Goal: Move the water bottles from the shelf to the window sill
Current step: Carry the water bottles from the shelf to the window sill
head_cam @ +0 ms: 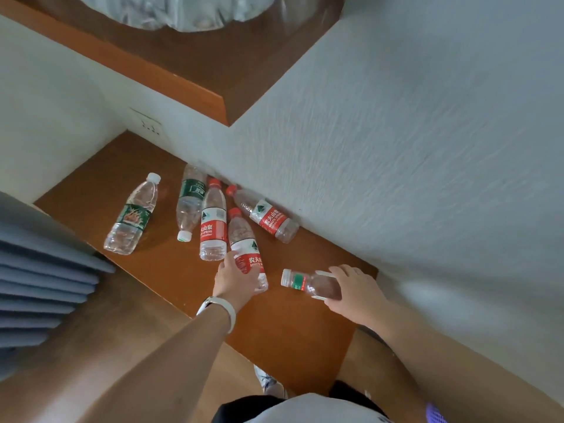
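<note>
Several clear water bottles lie on a brown wooden shelf (128, 166). My left hand (236, 277) wraps the lower half of a red-labelled bottle (244, 239) that lies on the wood. My right hand (355, 290) grips the base of a small white-capped bottle (305, 281) with a green and red label, its cap pointing left. Loose on the shelf are another red-labelled bottle (213, 222), a third red-labelled one (267, 216) against the wall, a dark-green-labelled bottle (189, 203) and a white-capped green-labelled bottle (132, 216).
A textured white wall (396, 148) borders the shelf on the right. A higher wooden ledge (183, 65) with crumpled clear plastic (183, 10) lies above. A wall socket (149, 125) sits at the far corner. Blue-grey folded fabric (39, 285) is at the left.
</note>
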### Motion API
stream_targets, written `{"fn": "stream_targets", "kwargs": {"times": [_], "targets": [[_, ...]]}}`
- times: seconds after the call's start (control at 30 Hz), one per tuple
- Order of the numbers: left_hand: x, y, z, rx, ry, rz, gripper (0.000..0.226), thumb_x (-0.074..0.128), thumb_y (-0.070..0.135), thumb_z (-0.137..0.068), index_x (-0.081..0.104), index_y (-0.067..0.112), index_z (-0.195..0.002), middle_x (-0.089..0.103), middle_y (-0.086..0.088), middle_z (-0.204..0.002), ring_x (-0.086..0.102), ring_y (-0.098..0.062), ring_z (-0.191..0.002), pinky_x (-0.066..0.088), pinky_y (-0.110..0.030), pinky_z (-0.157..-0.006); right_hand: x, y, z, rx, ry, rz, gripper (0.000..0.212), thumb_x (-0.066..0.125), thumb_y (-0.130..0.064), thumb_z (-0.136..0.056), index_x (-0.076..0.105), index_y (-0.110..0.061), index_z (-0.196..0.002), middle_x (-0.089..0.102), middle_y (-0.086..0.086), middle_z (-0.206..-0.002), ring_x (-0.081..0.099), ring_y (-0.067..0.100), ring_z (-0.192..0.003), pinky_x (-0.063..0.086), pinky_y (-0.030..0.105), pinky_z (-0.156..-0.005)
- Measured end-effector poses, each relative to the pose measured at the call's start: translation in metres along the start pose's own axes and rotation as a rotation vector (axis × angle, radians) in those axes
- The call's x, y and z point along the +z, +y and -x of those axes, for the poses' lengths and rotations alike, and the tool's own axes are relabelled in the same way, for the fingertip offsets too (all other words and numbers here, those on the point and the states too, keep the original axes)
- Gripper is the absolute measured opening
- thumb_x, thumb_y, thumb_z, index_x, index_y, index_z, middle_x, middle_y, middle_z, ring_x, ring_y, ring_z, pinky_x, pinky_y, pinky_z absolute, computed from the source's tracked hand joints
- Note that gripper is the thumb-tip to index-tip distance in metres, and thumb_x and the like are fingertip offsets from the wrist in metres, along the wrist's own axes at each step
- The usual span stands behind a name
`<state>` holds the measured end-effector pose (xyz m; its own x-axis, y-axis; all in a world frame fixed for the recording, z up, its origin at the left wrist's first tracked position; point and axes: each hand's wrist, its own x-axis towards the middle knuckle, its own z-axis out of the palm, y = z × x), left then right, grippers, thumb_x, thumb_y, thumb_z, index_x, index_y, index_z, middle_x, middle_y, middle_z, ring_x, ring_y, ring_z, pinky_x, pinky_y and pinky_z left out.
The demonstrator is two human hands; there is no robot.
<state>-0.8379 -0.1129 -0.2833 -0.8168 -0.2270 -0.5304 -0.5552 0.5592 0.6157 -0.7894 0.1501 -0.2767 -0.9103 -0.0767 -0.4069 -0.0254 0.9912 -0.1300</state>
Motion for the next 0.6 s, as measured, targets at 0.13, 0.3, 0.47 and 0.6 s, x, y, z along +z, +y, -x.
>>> {"fn": "stream_targets", "kwargs": {"times": [0.13,0.3,0.47,0.6], "targets": [[0.003,0.001,-0.013,-0.075,-0.074,0.147,0.068,0.072,0.039,-0.088,0.036,0.022,-0.143,0.06,-0.002,-0.127,0.063,-0.022,-0.109,0.053,-0.028,-0.073,0.004,-0.003,-0.005,0.033,-0.036,-0.003,0.07,0.065,-0.051,-0.084,0.039,-0.025,-0.143,0.055,-0.003,-0.134,0.056,0.018,-0.118,0.052,0.034,-0.096],[0.009,0.001,-0.025,-0.188,-0.138,0.234,0.065,0.078,0.043,-0.081,0.043,0.02,-0.131,0.064,-0.003,-0.117,0.066,-0.02,-0.1,0.057,-0.041,-0.088,0.007,-0.002,-0.01,0.097,-0.086,-0.081,0.07,0.066,-0.052,-0.082,0.039,-0.026,-0.141,0.057,-0.003,-0.128,0.058,0.018,-0.112,0.054,0.034,-0.091],[0.014,0.002,-0.027,-0.235,-0.171,0.284,0.064,0.08,0.039,-0.079,0.045,0.018,-0.129,0.065,-0.004,-0.111,0.067,-0.02,-0.095,0.058,-0.043,-0.086,0.016,0.003,-0.012,0.163,-0.114,-0.193,0.066,0.066,-0.056,-0.082,0.04,-0.029,-0.137,0.056,-0.006,-0.122,0.058,0.015,-0.109,0.055,0.029,-0.089],[0.017,-0.005,-0.016,-0.251,-0.205,0.296,0.066,0.08,0.042,-0.078,0.044,0.022,-0.129,0.067,-0.001,-0.112,0.07,-0.019,-0.097,0.059,-0.044,-0.088,0.019,0.007,-0.013,0.179,-0.125,-0.331,0.062,0.064,-0.055,-0.083,0.04,-0.033,-0.135,0.054,-0.009,-0.119,0.056,0.012,-0.104,0.053,0.027,-0.086]]}}
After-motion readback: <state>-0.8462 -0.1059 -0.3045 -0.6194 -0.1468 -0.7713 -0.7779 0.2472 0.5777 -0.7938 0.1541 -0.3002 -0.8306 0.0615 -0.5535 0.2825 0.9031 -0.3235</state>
